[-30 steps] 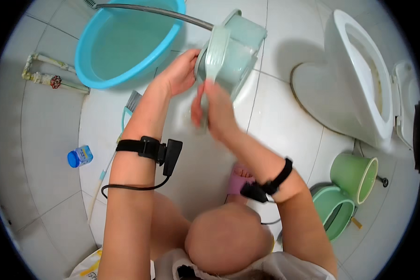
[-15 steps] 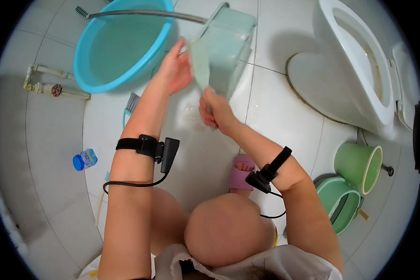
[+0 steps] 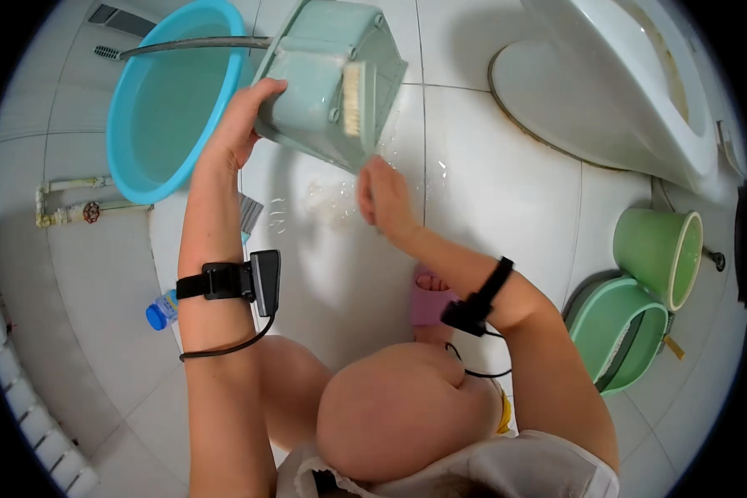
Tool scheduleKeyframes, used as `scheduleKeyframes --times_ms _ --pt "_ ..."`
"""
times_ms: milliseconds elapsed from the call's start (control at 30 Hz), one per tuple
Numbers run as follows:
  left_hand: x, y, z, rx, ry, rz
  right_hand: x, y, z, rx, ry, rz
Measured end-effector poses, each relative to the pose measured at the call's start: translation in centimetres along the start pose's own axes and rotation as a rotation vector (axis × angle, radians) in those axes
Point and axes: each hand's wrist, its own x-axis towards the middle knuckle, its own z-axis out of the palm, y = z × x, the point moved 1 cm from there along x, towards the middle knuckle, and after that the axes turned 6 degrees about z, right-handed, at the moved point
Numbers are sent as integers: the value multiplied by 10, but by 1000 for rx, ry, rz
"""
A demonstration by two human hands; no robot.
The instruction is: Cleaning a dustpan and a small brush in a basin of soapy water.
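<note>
- A pale pipe with a red valve wheel [image 3: 90, 212] runs along the wall at the far left.
- A blue bottle [image 3: 163, 310] shows partly behind the left forearm.
- A bright blue basin [image 3: 120, 153] holds water; a long grey rod [image 3: 195, 43] crosses over it, and its right end passes out of sight behind a pale green bin.
- The left hand [image 3: 242, 120] grips the near left edge of the bin, thumb laid on the side wall; its other fingers are mostly hidden.
- A flat grey broom head [image 3: 251, 214] lies on the floor just right of the left forearm.
- The bin [image 3: 303, 91] is held tilted above the floor, right of the basin, its base turned toward the right.
- A scrubbing brush [image 3: 369, 104] lies over that base, pale bristles facing left and seemingly touching it.
- The right hand [image 3: 386, 195] is closed around the brush's handle.
- Water glistens on the white floor tiles [image 3: 490, 199] below the bin.
- A pink slipper [image 3: 430, 307] is on a foot.
- A white toilet [image 3: 548, 100] stands at the upper right.
- A green tub [image 3: 593, 324] touches or nearly touches a green bucket [image 3: 651, 249] lying tipped beside it.
</note>
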Motion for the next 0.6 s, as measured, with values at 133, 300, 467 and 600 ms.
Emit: scheduleKeyframes --times_ms 133,300,467,600 --pt "3 12 24 84 57 74 42 35 3 26 209 -74" --pt "0 -5 11 -39 144 13 51 6 10 103 348 172" --pt "7 -3 14 -100 136 29 91 3 -35 -56 363 157" --pt "0 -4 12 -104 170 51 71 -16 -16 13 284 118"
